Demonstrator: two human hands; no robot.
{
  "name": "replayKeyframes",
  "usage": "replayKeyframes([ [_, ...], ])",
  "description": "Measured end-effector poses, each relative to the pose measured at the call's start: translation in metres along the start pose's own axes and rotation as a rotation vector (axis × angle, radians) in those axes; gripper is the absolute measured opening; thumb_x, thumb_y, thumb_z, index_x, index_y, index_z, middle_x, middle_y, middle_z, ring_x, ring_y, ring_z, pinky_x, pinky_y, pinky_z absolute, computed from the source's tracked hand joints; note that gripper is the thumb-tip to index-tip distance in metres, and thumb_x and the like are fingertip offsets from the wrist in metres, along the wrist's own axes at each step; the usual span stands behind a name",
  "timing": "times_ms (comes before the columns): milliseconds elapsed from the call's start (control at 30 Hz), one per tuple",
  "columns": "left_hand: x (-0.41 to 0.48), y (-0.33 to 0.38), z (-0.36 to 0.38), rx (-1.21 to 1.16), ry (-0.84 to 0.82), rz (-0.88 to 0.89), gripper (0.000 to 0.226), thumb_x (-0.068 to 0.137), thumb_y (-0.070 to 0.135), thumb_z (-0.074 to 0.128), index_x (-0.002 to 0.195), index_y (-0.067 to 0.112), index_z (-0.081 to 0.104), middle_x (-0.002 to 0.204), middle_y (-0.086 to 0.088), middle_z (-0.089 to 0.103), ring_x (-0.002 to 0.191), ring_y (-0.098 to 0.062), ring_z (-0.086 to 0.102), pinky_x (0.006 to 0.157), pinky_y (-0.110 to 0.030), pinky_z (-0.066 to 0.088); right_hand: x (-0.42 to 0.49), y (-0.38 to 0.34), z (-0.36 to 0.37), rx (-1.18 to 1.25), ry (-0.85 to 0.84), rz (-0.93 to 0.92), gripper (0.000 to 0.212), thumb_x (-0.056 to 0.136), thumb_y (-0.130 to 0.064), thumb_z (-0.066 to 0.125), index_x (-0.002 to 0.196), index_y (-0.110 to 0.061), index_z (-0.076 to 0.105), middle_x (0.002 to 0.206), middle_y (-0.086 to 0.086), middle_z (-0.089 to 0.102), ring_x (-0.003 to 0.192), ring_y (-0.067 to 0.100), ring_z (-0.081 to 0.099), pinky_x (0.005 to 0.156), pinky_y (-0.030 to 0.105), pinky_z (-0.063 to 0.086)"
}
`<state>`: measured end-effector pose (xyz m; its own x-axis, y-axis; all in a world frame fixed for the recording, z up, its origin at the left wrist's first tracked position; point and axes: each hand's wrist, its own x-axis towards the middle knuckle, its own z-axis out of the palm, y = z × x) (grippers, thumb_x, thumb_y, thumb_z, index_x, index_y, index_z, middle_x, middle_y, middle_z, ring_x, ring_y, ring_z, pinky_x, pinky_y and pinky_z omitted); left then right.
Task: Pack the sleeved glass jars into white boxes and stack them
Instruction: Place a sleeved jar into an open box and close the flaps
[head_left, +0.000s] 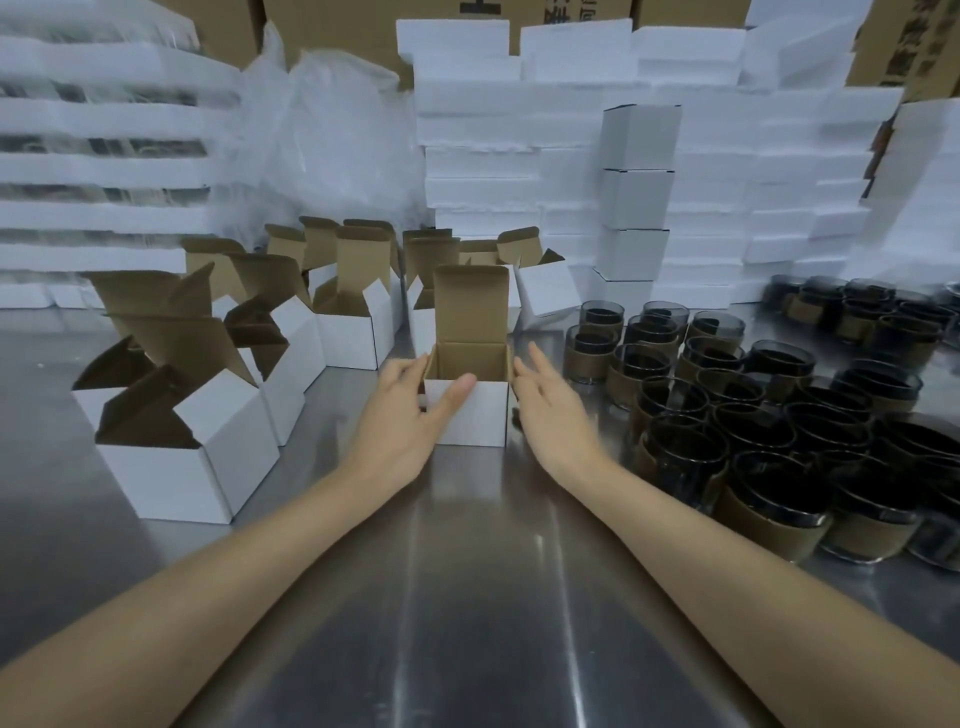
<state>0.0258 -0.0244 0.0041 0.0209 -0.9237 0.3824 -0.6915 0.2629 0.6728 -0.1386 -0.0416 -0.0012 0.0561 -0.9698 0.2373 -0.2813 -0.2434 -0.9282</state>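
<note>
Left hand (400, 415) grips the open white box (483, 418), right hand (550, 410) spread flat beside it; steel counter (478, 545) stretches in front, sleeved jars (753, 415) crowd right.

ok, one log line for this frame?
left hand: holds open box | right hand: open, beside box | box: lid up, no jar visible inside | jars: grouped at right

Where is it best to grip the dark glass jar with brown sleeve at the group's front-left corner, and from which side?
Probably round its brown paper sleeve, from the open front-left side: the dark glass jar stands upright, and other jars crowd its back and right.
</note>
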Motion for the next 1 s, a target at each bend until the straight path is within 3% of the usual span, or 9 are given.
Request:
replayKeyframes([
  [67, -0.001, 0.001, -0.002, -0.023, 0.03, -0.015, 0.084, 0.068, 0.079, 0.042, 0.129, 0.02, 0.044, 0.121, 0.007, 0.04, 0.103, -0.009, 0.05, 0.085, -0.025, 0.041, 0.0, 0.0, 0.0, -0.032, -0.049, -0.01, 0.047, 0.104, -0.029, 0.032, 0.15, -0.019, 0.031, 0.155, -0.012, 0.03, 0.125, -0.015, 0.024, 0.095, 0.003, 0.015],
  [167, -0.001, -0.001, -0.005, -0.063, 0.048, 0.006, 0.077, 0.061, 0.076, 0.052, 0.113, 0.022, 0.033, 0.119, 0.005, 0.036, 0.105, -0.011, 0.047, 0.078, -0.018, 0.04, 0.0, -0.001, -0.002, -0.032, -0.048, -0.02, 0.044, 0.104, -0.029, 0.032, 0.146, -0.018, 0.039, 0.151, -0.009, 0.037, 0.13, -0.004, 0.031, 0.104, 0.01, 0.018],
  [267, 0.001, -0.004, -0.002, -0.198, -0.06, -0.015, 0.081, 0.06, 0.067, 0.065, 0.116, 0.024, 0.024, 0.127, 0.002, 0.042, 0.115, -0.014, 0.049, 0.091, -0.024, 0.045, 0.0, 0.0, -0.002, -0.077, 0.075, -0.038, 0.04, 0.105, -0.027, 0.03, 0.138, -0.017, 0.049, 0.152, -0.004, 0.034, 0.137, 0.008, 0.032, 0.115, 0.03, 0.027],
  [400, 0.004, -0.008, -0.001, -0.266, -0.079, -0.039, 0.098, 0.058, 0.066, 0.07, 0.135, 0.031, 0.02, 0.146, 0.002, 0.037, 0.131, -0.017, 0.042, 0.11, -0.04, 0.037, 0.007, 0.002, -0.012, -0.281, 0.225, -0.085, 0.039, 0.104, -0.021, 0.032, 0.137, -0.012, 0.049, 0.16, -0.001, 0.007, 0.139, 0.016, 0.029, 0.095, 0.006, 0.017],
  [533, 0.006, -0.011, -0.005, -0.243, -0.014, -0.069, 0.089, 0.06, 0.063, 0.069, 0.136, 0.031, 0.036, 0.145, 0.005, 0.03, 0.13, -0.013, 0.039, 0.111, -0.034, 0.034, 0.017, 0.005, -0.022, -0.463, 0.201, 0.044, 0.047, 0.1, -0.016, 0.039, 0.146, -0.012, 0.035, 0.162, 0.004, -0.009, 0.128, 0.028, 0.046, 0.088, 0.021, 0.033],
  [633, 0.008, -0.014, -0.006, -0.203, 0.091, -0.035, 0.067, 0.069, 0.051, 0.074, 0.128, 0.029, 0.051, 0.148, 0.005, 0.015, 0.124, -0.005, 0.03, 0.105, -0.02, 0.025, 0.017, 0.006, -0.023, -0.557, 0.186, 0.044, 0.049, 0.095, -0.011, 0.047, 0.143, -0.008, 0.038, 0.16, 0.006, 0.0, 0.119, 0.031, 0.052, 0.094, 0.031, 0.042],
  [767, 0.01, -0.017, -0.007, -0.162, 0.205, 0.004, 0.051, 0.075, 0.038, 0.077, 0.121, 0.024, 0.061, 0.143, 0.003, 0.03, 0.127, -0.006, 0.034, 0.104, -0.018, 0.028, 0.012, 0.005, -0.021, -0.736, 0.226, -0.08, 0.05, 0.09, -0.011, 0.052, 0.139, -0.015, 0.042, 0.141, 0.005, 0.027, 0.102, 0.029, 0.057, 0.079, 0.04, 0.051],
  [900, 0.011, -0.015, -0.007, -0.142, 0.258, 0.013, 0.059, 0.08, 0.029, 0.076, 0.134, 0.021, 0.052, 0.148, 0.006, 0.039, 0.136, -0.012, 0.035, 0.111, -0.028, 0.03, 0.008, 0.003, -0.018, -0.84, 0.267, -0.173, 0.046, 0.093, -0.021, 0.055, 0.138, -0.022, 0.043, 0.133, 0.002, 0.038, 0.1, 0.024, 0.057, 0.074, 0.038, 0.051],
  [1000, 0.011, -0.016, -0.007, -0.066, 0.292, 0.03, 0.049, 0.085, 0.011, 0.071, 0.131, 0.021, 0.056, 0.156, 0.006, 0.028, 0.148, -0.02, 0.01, 0.12, -0.045, 0.014, 0.005, 0.001, -0.016, -0.714, 0.305, -0.206, 0.023, 0.092, -0.032, 0.056, 0.114, -0.024, 0.058, 0.121, -0.004, 0.044, 0.096, 0.017, 0.057, 0.075, 0.035, 0.051],
])
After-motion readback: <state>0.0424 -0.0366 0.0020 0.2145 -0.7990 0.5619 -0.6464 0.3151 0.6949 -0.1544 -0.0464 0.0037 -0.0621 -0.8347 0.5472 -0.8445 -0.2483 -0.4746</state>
